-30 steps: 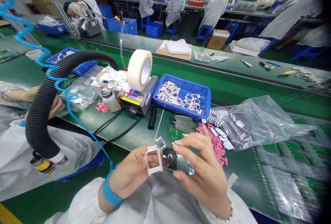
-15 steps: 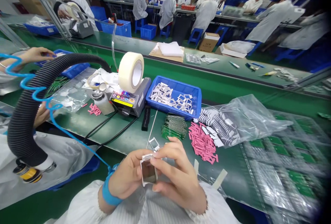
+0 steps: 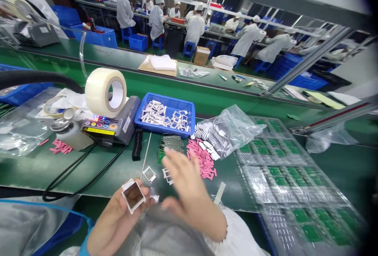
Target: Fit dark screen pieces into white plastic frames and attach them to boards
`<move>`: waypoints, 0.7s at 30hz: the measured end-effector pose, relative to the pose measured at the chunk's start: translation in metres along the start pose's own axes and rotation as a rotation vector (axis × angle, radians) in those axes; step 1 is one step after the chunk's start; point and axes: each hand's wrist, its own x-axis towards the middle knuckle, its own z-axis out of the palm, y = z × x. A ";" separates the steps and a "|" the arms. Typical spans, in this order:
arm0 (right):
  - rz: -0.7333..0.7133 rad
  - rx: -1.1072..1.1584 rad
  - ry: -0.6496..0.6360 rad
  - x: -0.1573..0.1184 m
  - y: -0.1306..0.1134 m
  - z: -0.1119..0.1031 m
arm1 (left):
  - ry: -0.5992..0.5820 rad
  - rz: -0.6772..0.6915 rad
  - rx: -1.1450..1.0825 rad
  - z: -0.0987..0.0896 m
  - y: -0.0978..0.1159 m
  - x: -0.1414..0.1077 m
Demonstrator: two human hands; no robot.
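My left hand point(image 3: 118, 208) holds a small white frame with a dark screen point(image 3: 134, 196), its face turned up. To its right, my right hand point(image 3: 187, 185) is raised over the bench, fingers apart and slightly blurred, holding nothing. Its fingertips are nearest a stack of green circuit boards point(image 3: 171, 144). One white frame point(image 3: 149, 174) lies on the bench between my hands, and another point(image 3: 167, 175) is partly hidden by my right hand. Pink strips point(image 3: 201, 159) are piled right of the boards, beside black-and-white pieces point(image 3: 217, 136) in clear plastic.
A blue bin point(image 3: 165, 114) of white frames stands behind the boards. Left of it are a tape roll point(image 3: 104, 91) on a grey device point(image 3: 118, 124), a bottle point(image 3: 71, 134) and black cables. Clear trays point(image 3: 280, 177) with green boards lie at right. People in white work behind.
My right hand has let go of the framed screen and opened, moving away from it. My left hand keeps the screen, now tilted face up. The view has swung to the right.
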 end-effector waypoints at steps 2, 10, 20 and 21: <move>0.366 -0.042 0.026 -0.006 0.043 0.002 | 0.015 -0.046 -0.013 -0.001 0.001 -0.001; 0.786 -0.195 0.013 -0.019 0.156 0.038 | -0.098 -0.086 0.027 -0.005 -0.002 0.000; 0.652 0.258 0.116 0.006 0.068 -0.001 | -0.198 0.010 0.006 -0.003 0.000 0.006; 0.559 0.506 0.101 0.009 0.047 -0.003 | -0.213 0.020 0.012 -0.001 0.000 0.006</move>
